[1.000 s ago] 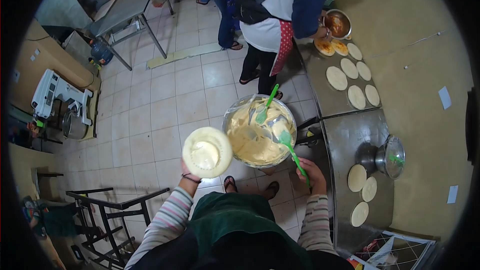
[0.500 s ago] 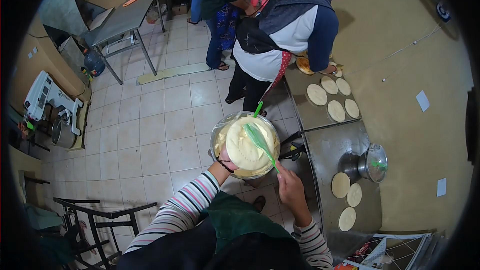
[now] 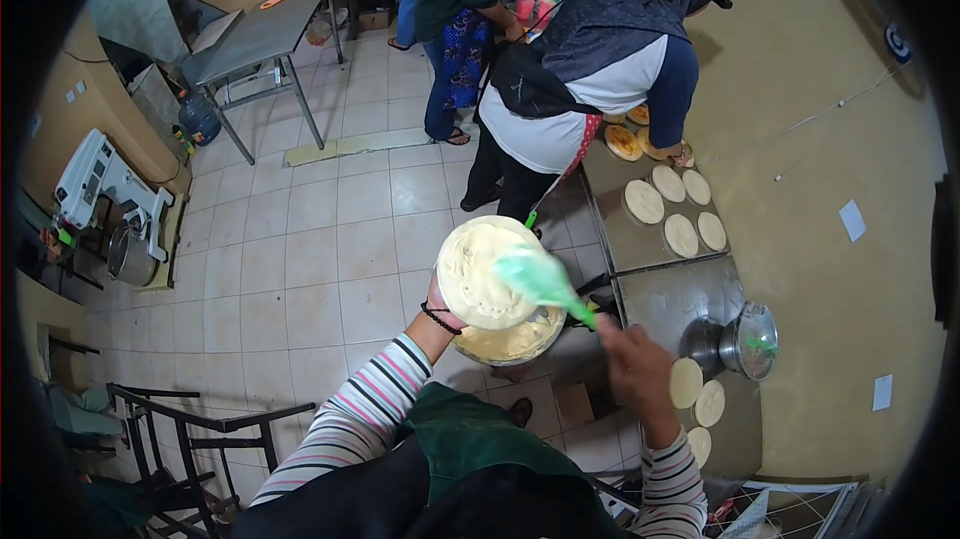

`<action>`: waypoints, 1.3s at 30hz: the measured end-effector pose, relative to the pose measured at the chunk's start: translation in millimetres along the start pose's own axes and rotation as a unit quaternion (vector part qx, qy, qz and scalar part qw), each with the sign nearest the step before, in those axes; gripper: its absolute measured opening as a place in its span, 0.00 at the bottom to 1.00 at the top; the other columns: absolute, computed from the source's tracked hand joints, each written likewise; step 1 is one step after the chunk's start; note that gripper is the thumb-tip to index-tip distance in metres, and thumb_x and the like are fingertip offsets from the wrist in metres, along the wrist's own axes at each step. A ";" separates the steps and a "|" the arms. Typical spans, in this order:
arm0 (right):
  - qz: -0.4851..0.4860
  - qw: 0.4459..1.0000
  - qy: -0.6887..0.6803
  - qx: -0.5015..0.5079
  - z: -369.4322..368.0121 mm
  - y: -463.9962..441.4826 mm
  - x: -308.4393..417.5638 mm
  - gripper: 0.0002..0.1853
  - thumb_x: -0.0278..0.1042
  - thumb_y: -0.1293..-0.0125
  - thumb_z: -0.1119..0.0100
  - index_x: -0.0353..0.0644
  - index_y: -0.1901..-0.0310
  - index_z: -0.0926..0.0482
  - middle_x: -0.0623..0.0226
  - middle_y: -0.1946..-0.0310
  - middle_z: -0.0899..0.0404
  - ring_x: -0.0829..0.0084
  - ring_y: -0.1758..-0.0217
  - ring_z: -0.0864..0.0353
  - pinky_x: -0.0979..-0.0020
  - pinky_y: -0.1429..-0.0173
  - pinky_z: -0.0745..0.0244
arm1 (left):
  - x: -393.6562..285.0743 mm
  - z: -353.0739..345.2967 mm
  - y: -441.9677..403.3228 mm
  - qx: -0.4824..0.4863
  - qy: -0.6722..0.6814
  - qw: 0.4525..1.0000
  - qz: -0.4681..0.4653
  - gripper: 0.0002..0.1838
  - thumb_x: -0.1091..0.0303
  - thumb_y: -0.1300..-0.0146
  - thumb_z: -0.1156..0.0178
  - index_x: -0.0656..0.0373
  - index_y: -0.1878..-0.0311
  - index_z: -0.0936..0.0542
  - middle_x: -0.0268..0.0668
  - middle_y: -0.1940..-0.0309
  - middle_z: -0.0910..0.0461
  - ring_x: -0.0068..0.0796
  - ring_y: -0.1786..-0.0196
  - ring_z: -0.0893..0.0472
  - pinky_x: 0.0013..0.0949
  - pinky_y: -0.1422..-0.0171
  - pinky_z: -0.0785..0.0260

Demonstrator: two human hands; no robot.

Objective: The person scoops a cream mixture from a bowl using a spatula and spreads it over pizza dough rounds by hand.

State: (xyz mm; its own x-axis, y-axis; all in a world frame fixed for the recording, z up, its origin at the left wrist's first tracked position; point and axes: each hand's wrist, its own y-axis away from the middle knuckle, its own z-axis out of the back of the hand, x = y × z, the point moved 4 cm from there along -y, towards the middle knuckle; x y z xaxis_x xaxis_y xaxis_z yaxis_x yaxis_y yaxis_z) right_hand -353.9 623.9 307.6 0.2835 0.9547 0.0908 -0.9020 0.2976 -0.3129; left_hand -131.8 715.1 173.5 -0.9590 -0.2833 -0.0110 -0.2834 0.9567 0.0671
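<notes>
My left hand (image 3: 440,305) supports a flat dough round (image 3: 478,284) from beneath, its fingers mostly hidden below it. Pale cream lies spread over the round's top. In my right hand (image 3: 640,364) is a green spatula (image 3: 545,281), blurred by motion, with its blade over the round's right side. Whether the blade touches the cream I cannot tell. Partly covered by the round is a metal bowl (image 3: 560,331) holding more pale cream (image 3: 507,341). A second green handle (image 3: 531,220) sticks up behind the round.
Several plain dough rounds (image 3: 709,405) lie on the metal table (image 3: 660,291) at right, beside a metal bowl (image 3: 748,341). A co-worker (image 3: 590,69) bends over more rounds (image 3: 643,202) on the farther surface. A black metal frame (image 3: 225,429) stands at lower left, a mixer (image 3: 105,189) at far left.
The dough round has shifted slightly left, showing more of the cream in the bowl's front. My right hand has swung right with the spatula. The co-worker's hand has moved slightly over the rounds.
</notes>
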 end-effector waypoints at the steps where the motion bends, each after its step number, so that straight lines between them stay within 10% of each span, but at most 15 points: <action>1: 0.017 0.999 -0.037 0.027 -3.0 -5.9 11.3 0.26 0.26 0.48 0.48 0.57 0.45 0.30 0.66 0.77 0.32 0.66 0.80 0.28 0.69 0.78 0.33 | 2.2 1.3 -0.4 0.024 0.026 0.999 0.011 0.27 0.49 0.39 0.57 0.56 0.42 0.33 0.44 0.43 0.32 0.45 0.42 0.32 0.51 0.39 0.41; 6: -0.066 0.989 -0.058 0.123 -11.7 -24.4 1.9 0.24 0.26 0.42 0.53 0.53 0.43 0.33 0.58 0.70 0.27 0.58 0.75 0.25 0.65 0.70 0.29 | -5.0 -10.1 0.0 0.024 -0.012 0.999 -0.032 0.25 0.52 0.38 0.57 0.56 0.41 0.34 0.44 0.44 0.32 0.44 0.43 0.31 0.50 0.39 0.40; 11: -0.026 0.816 -0.479 0.323 -30.2 6.3 24.3 0.20 0.30 0.34 0.58 0.47 0.40 0.37 0.52 0.44 0.33 0.63 0.47 0.27 0.71 0.43 0.36 | -14.5 -2.4 -3.1 0.077 0.039 0.995 -0.058 0.25 0.53 0.36 0.58 0.57 0.41 0.35 0.43 0.43 0.32 0.44 0.42 0.32 0.49 0.38 0.41; 14: -0.156 0.860 -0.452 0.177 -36.3 -10.3 -0.4 0.20 0.30 0.35 0.57 0.45 0.41 0.36 0.61 0.45 0.30 0.70 0.42 0.32 0.74 0.41 0.39 | -11.7 -0.1 -0.9 0.058 0.028 0.997 -0.049 0.24 0.54 0.36 0.58 0.57 0.42 0.33 0.44 0.45 0.31 0.44 0.44 0.30 0.50 0.39 0.39; 19: -0.129 0.888 -0.396 0.196 -36.4 -33.6 18.5 0.20 0.31 0.36 0.57 0.46 0.41 0.35 0.50 0.47 0.30 0.61 0.49 0.26 0.71 0.45 0.35 | -1.2 -1.4 -5.2 0.123 0.076 0.988 0.059 0.26 0.52 0.36 0.61 0.57 0.39 0.37 0.45 0.42 0.34 0.44 0.40 0.34 0.51 0.37 0.43; 24: 0.005 0.976 -0.131 0.176 -9.2 -23.1 40.8 0.21 0.27 0.42 0.51 0.53 0.45 0.29 0.64 0.80 0.30 0.63 0.77 0.28 0.66 0.72 0.32 | -19.6 -14.0 5.9 0.062 -0.030 0.998 0.000 0.25 0.52 0.36 0.59 0.59 0.43 0.32 0.45 0.46 0.30 0.44 0.45 0.29 0.46 0.40 0.38; 30: 0.019 0.993 0.092 0.070 22.1 -9.5 12.0 0.23 0.28 0.49 0.46 0.60 0.49 0.27 0.69 0.80 0.33 0.66 0.81 0.29 0.68 0.78 0.32 | -34.4 -15.4 16.4 0.109 0.027 0.994 0.000 0.26 0.52 0.35 0.63 0.58 0.39 0.37 0.45 0.41 0.36 0.46 0.40 0.34 0.49 0.37 0.42; 39: 0.016 1.000 0.008 0.004 -21.9 -3.1 12.6 0.23 0.28 0.47 0.46 0.61 0.47 0.28 0.68 0.81 0.36 0.66 0.81 0.31 0.68 0.78 0.35 | -56.3 3.2 25.5 0.107 0.031 0.992 -0.053 0.26 0.52 0.35 0.63 0.58 0.39 0.38 0.45 0.40 0.37 0.47 0.39 0.36 0.51 0.36 0.44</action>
State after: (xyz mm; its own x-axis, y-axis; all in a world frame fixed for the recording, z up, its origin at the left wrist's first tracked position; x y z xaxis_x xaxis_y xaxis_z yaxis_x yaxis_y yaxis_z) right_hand -340.4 634.8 289.0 0.2594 0.9636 0.0653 -0.9130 0.2667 -0.3087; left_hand -85.1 755.6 172.6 -0.9232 -0.3805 0.0548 -0.3844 0.9117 -0.1451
